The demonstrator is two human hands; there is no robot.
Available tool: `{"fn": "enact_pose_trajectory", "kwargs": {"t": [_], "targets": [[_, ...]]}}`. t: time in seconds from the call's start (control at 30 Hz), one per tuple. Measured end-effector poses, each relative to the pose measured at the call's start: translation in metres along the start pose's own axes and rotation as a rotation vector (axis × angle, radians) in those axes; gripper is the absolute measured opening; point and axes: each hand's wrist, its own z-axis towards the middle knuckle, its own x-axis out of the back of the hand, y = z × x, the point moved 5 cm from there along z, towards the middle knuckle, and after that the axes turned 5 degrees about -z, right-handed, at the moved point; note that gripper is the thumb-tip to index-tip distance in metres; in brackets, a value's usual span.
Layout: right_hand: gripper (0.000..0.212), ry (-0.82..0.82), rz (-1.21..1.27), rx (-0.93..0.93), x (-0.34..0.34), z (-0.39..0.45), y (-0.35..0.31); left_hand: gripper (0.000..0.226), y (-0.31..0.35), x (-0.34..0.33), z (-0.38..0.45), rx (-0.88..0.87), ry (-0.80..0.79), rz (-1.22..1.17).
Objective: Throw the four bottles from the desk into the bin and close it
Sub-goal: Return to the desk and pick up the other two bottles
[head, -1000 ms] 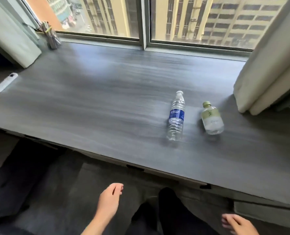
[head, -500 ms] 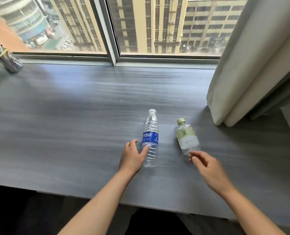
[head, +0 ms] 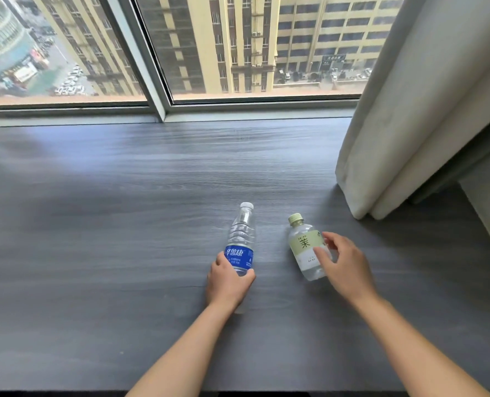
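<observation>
Two bottles left on table (head: pixel 123 224), none binned that I see: left grip (head: pixel 229 282) wrapped round blue-label water bottle (head: pixel 240 245), right grip (head: pixel 342 265) wide, fingers touching green-label tea bottle (head: pixel 304 247); bin unseen.

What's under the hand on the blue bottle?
The left hand covers the blue bottle's lower half. Its base is mostly hidden; the bottle lies on the desk.
</observation>
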Motion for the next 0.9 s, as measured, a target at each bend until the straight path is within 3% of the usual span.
{"fn": "enact_pose_trajectory", "kwargs": {"t": [0.23, 0.37, 0.7, 0.9], "targets": [[0.095, -0.183, -0.266, -0.097, -0.035, 0.023, -0.003, 0.058, -0.017, 0.012, -0.003, -0.030, -0.034, -0.146], [0.109, -0.215, -0.328, -0.161, -0.043, 0.031, 0.002, 0.057, -0.024, 0.013, -0.009, -0.044, -0.035, -0.155], [0.101, -0.200, -0.228, -0.150, -0.040, 0.033, 0.014, 0.058, -0.031, 0.015, -0.027, -0.034, -0.067, -0.183], [0.080, -0.214, 0.203, -0.248, -0.025, 0.010, 0.027, 0.058, -0.031, 0.020, -0.047, -0.050, -0.117, -0.249]]}}
